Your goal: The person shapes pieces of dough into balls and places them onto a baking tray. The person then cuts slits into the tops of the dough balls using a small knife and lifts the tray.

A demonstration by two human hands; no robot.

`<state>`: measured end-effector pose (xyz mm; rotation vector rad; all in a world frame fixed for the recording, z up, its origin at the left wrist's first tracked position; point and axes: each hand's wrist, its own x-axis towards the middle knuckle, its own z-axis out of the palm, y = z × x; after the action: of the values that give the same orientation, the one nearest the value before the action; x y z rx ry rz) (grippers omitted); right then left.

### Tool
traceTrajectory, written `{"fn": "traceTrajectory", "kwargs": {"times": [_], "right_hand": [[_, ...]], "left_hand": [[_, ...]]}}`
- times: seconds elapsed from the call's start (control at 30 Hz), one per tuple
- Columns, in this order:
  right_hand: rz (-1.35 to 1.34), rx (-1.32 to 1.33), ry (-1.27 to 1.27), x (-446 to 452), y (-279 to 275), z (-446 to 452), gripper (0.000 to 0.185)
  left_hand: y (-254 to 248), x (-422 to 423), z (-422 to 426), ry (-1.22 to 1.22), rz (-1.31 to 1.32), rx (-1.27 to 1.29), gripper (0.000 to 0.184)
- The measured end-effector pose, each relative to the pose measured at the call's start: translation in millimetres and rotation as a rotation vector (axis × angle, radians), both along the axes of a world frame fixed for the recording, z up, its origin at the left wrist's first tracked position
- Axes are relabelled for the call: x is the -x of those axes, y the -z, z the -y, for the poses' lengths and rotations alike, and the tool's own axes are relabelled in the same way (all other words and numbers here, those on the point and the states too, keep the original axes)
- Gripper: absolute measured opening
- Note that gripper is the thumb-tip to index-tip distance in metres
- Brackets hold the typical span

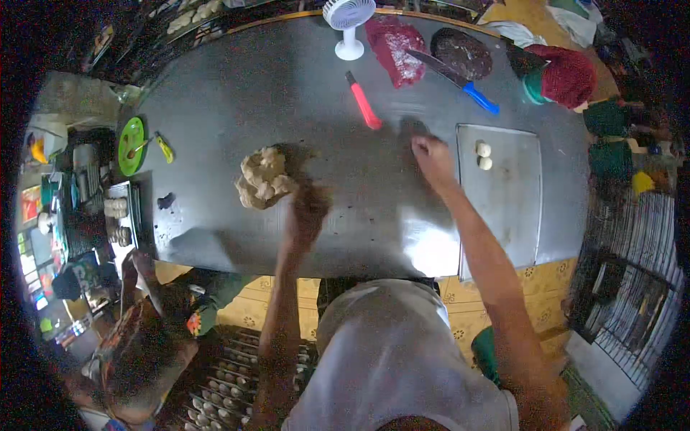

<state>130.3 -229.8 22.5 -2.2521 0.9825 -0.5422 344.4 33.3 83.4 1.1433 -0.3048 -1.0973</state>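
A lumpy mass of pale dough (264,178) lies on the dark metal table, left of centre. My left hand (310,206) is just right of the dough, close to its edge; shadow and blur hide its fingers. Over the table between the dough and a metal tray (510,208) is my right hand (433,159), fingers curled in, and whatever they may hold is hidden. Two small dough balls (484,156) rest on that tray, near its upper left side.
At the back stand a white fan (349,29), a red-handled tool (364,100), a blue-handled knife (460,82) and a floury red cloth (397,50). A green plate (131,159) and a yellow-handled tool (164,148) lie left. Another person (144,337) works at lower left, beside trays of dough balls.
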Motion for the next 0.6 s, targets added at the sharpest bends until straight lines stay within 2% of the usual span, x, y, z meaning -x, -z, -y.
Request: {"fn": "traceTrajectory", "kwargs": {"times": [0.03, 0.07, 0.13, 0.2, 0.23, 0.27, 0.33, 0.4, 0.47, 0.5, 0.53, 0.57, 0.6], "right_hand": [[-0.089, 0.026, 0.054, -18, 0, 21, 0.018], [-0.018, 0.158, 0.039, -33, 9, 46, 0.016], [0.063, 0.375, 0.002, -61, 21, 84, 0.015], [-0.011, 0.51, -0.054, -80, 26, 113, 0.016], [-0.1, 0.555, -0.089, -86, 30, 121, 0.017], [-0.14, 0.453, -0.134, -86, 35, 126, 0.018], [-0.095, 0.492, -0.163, -88, 42, 127, 0.022], [-0.042, 0.547, -0.185, -96, 53, 136, 0.026], [0.083, 0.51, -0.201, -97, 70, 144, 0.02], [0.141, -0.333, -0.009, -104, 81, 138, 0.016], [0.161, -0.284, 0.038, -105, 77, 134, 0.016], [0.036, 0.155, 0.017, -104, 67, 128, 0.014], [-0.12, 0.591, 0.003, -109, 65, 132, 0.015]], "left_hand": [[85, 11, -13, -0.149, -0.564, -0.152, 0.023], [22, 36, -7, -0.013, -0.296, -0.194, 0.026], [59, 71, -32, 0.233, 1.027, -0.078, 0.029], [44, 106, -47, 0.11, -0.17, -0.228, 0.032], [28, 109, -48, 0.473, 0.569, -0.455, 0.03], [30, 118, -51, 0.463, 0.567, -0.468, 0.03], [33, 140, -62, 0.521, 0.44, -0.565, 0.031], [44, 147, -64, 0.498, 0.487, -0.605, 0.031], [45, 154, -64, 0.504, 0.55, -0.626, 0.03], [44, 158, -53, 0.268, 0.385, -0.571, 0.028], [42, 151, -30, 0.061, 0.215, -0.487, 0.027], [-9, 130, 13, 0.511, 0.503, -0.988, 0.023], [-6, 123, 22, 0.399, 0.43, -0.826, 0.023]]}}
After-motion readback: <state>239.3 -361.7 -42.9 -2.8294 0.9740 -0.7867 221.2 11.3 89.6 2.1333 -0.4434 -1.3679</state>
